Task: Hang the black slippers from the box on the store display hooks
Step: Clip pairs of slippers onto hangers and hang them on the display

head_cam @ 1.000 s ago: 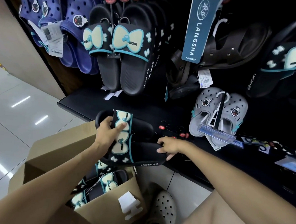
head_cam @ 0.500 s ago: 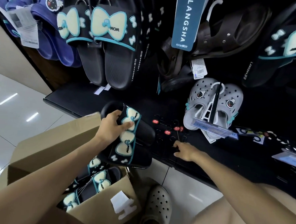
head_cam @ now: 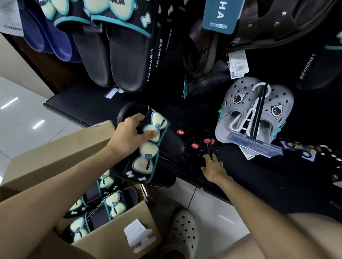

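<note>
Overhead store lights glare in streaks on the glossy floor (head_cam: 18, 121); the black shelf (head_cam: 263, 173) stays dim, edges bowed and softly blurred.

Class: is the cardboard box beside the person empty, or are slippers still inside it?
Not empty. The open cardboard box still holds black slippers with cream bows, lying loose inside.

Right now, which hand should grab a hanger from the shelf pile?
Right. The right hand is free and its fingers already reach the loose hangers on the shelf; the left hand grips the slipper pair.
</note>
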Motion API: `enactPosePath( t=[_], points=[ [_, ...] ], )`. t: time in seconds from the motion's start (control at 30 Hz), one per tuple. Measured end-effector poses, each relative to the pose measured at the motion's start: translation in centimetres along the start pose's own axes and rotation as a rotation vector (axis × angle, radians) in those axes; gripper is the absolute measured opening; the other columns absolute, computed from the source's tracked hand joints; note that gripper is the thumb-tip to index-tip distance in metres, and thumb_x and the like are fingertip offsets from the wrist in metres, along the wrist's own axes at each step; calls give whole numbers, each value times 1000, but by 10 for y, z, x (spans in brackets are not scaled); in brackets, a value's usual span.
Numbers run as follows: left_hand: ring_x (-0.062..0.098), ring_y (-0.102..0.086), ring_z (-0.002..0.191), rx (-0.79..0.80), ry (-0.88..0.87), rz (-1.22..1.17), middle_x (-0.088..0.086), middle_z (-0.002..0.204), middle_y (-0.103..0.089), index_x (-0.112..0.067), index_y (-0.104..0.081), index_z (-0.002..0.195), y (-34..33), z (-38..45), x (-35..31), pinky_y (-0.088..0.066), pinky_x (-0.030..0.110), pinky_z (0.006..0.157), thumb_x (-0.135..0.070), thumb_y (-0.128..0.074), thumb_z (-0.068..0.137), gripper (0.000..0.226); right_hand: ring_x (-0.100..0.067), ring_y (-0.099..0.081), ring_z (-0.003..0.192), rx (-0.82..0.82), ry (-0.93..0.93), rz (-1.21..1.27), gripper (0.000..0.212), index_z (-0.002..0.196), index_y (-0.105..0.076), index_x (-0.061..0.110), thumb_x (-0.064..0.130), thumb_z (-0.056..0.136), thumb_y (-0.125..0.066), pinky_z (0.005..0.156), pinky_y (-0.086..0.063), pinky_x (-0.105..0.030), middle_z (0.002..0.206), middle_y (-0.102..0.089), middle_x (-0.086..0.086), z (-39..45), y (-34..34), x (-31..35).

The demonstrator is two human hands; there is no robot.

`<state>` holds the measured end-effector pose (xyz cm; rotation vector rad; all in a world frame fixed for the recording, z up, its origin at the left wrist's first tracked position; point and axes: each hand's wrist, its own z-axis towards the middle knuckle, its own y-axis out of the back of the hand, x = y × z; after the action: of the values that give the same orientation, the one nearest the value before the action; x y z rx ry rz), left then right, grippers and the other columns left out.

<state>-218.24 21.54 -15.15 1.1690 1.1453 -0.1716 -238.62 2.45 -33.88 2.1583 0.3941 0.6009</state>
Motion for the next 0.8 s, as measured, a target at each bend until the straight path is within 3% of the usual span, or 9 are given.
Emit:
enactPosePath(
  t=[0.1, 0.23, 0.3, 0.37, 0.43, 0.5, 0.67, 0.8],
  points=[
    [22, -67, 95, 17, -2, 11, 2, 95, -72, -19, -63, 99, -3, 0, 2, -52, 51, 89, -48, -75, 76, 39, -39, -35, 138, -80, 18, 47, 43, 142, -44, 17, 16, 101, -52, 111, -33, -40, 157, -28, -13, 2, 3, -2],
    [17, -66, 98, 50, -16, 36, -6, 96, -71, -24, -62, 102, -5, 0, 6, -51, 48, 90, -65, -68, 65, 56, -32, -60, 113, -149, 6, 114, 21, 110, -70, 12, 7, 96, -55, 96, -50, -35, 122, -64, -13, -8, 5, -9],
    [16, -66, 99, 67, -11, 35, -6, 98, -72, -23, -63, 104, -4, 0, 7, -51, 48, 91, -65, -68, 64, 59, -28, -68, 98, -132, -18, 142, 16, 90, -73, 15, 7, 93, -60, 84, -56, -34, 103, -73, -11, -15, 5, -10],
    [18, -64, 109, 63, -6, 21, -2, 110, -71, -19, -61, 113, -5, 1, 8, -50, 47, 96, -65, -71, 66, 66, -24, -69, 93, -114, -13, 145, 19, 76, -65, 23, 9, 88, -69, 80, -56, -32, 95, -74, -7, -21, 3, -12],
    [19, -55, 125, 59, 12, 29, 3, 126, -65, -16, -57, 126, -4, 0, 7, -45, 45, 104, -64, -72, 68, 78, -25, -68, 96, -101, -16, 125, 22, 80, -58, 25, 10, 84, -75, 80, -55, -32, 98, -72, -7, -25, 1, -13],
    [18, -55, 125, 67, 15, 27, 1, 124, -66, -18, -57, 126, -5, 1, 8, -46, 45, 104, -70, -69, 63, 82, -26, -67, 97, -101, -38, 121, 24, 87, -55, 23, 14, 82, -77, 80, -54, -33, 101, -70, -6, -27, 2, -12],
    [15, -66, 101, 75, -12, 34, -8, 99, -71, -25, -62, 105, -6, -2, 4, -53, 45, 90, -65, -68, 64, 58, -26, -64, 100, -134, -114, 168, 24, 97, -56, 22, 14, 83, -75, 76, -49, -31, 106, -67, -5, -28, 11, -11],
    [19, -61, 114, 69, -15, 38, -3, 107, -70, -19, -61, 114, -6, -1, 6, -49, 44, 98, -52, -75, 74, 54, -27, -62, 105, -205, -167, 220, 22, 106, -62, 22, 14, 87, -68, 82, -48, -30, 112, -63, -5, -29, 22, -11]
  ],
)
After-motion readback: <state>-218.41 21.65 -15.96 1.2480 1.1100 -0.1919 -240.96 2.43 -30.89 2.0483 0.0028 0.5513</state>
